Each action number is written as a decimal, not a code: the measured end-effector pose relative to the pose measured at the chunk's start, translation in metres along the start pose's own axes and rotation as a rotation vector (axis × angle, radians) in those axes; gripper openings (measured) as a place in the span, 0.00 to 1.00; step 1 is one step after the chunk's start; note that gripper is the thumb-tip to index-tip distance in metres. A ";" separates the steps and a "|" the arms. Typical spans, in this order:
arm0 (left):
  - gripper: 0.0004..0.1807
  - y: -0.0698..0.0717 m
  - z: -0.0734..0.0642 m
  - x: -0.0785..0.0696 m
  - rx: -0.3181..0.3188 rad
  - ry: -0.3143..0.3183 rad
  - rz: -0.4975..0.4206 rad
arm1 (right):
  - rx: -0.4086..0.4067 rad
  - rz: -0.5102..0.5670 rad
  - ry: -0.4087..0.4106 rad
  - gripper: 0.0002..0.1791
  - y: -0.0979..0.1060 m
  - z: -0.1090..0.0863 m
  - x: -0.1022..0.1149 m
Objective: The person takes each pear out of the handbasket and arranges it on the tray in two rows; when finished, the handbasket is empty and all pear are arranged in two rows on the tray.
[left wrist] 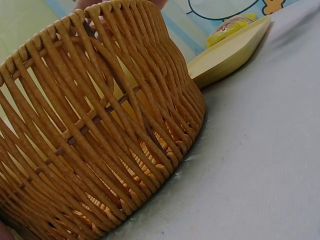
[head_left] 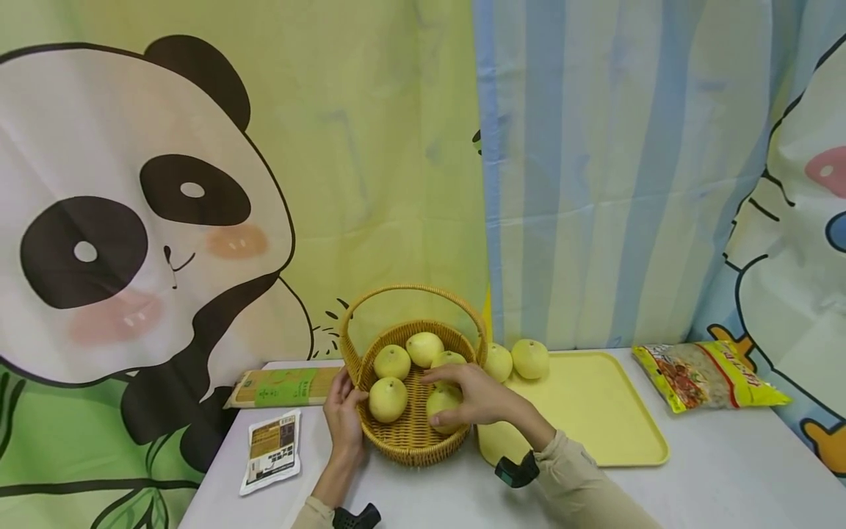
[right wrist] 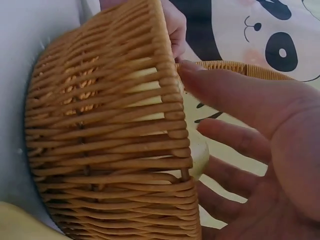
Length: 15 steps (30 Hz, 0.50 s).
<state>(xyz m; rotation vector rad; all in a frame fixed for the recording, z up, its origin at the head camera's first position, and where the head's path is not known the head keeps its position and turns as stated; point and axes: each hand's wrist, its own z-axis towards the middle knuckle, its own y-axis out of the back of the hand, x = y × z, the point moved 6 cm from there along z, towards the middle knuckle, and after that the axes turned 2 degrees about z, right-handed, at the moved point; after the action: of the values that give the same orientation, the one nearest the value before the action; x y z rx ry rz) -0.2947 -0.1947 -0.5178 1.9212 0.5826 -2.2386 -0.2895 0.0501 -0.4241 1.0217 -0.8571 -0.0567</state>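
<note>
A round wicker basket (head_left: pixel 413 452) with a tall arched handle (head_left: pixel 413 288) stands on the table, holding several round yellow pears (head_left: pixel 388 400). My left hand (head_left: pixel 345 415) grips its left rim, thumb over the edge. My right hand (head_left: pixel 479 397) reaches over the right rim, thumb and fingers spread loosely about the front right pear (head_left: pixel 441 402). In the right wrist view, the right hand (right wrist: pixel 260 145) has its fingers apart above the rim, with a pear (right wrist: pixel 200 152) showing beside them. The basket's woven side (left wrist: pixel 110 120) fills much of the left wrist view.
Right of the basket lies a yellow tray (head_left: pixel 595 411) with two pears (head_left: pixel 530 358) at its back left corner. A yellow food packet (head_left: pixel 710 373) lies farther right. To the left are a green-banded noodle pack (head_left: pixel 284 387) and a white pouch (head_left: pixel 272 450).
</note>
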 end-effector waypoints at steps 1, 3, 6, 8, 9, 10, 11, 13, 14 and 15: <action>0.36 0.000 0.000 0.000 0.001 0.001 -0.001 | 0.018 -0.010 -0.004 0.34 0.000 0.002 0.000; 0.36 0.000 0.000 0.000 0.001 0.004 -0.004 | 0.057 -0.026 -0.024 0.35 0.000 0.005 -0.001; 0.36 0.000 0.001 -0.001 0.000 0.002 -0.002 | 0.120 -0.057 -0.046 0.38 -0.002 0.010 -0.002; 0.36 0.000 0.000 -0.002 0.000 0.001 -0.002 | 0.170 -0.064 -0.070 0.39 -0.004 0.013 -0.004; 0.36 0.000 0.000 -0.002 -0.001 0.003 -0.002 | 0.195 -0.066 -0.079 0.39 -0.006 0.015 -0.005; 0.36 0.000 0.000 -0.001 0.001 0.004 -0.001 | 0.219 -0.068 -0.091 0.39 -0.007 0.016 -0.006; 0.36 0.000 0.000 -0.001 0.003 0.006 0.000 | 0.242 -0.068 -0.103 0.39 -0.009 0.018 -0.007; 0.36 0.001 0.000 0.000 0.005 0.012 0.000 | 0.279 -0.068 -0.119 0.39 -0.014 0.020 -0.010; 0.36 0.001 0.000 0.001 0.005 0.013 0.005 | 0.294 -0.071 -0.123 0.40 -0.016 0.020 -0.011; 0.36 0.001 0.000 0.001 0.005 0.014 0.006 | 0.303 -0.075 -0.125 0.40 -0.018 0.021 -0.012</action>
<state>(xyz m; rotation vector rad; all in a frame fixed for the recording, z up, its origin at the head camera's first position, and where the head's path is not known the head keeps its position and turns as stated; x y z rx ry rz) -0.2941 -0.1958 -0.5195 1.9401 0.5732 -2.2269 -0.3050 0.0303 -0.4397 1.3456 -0.9598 -0.0560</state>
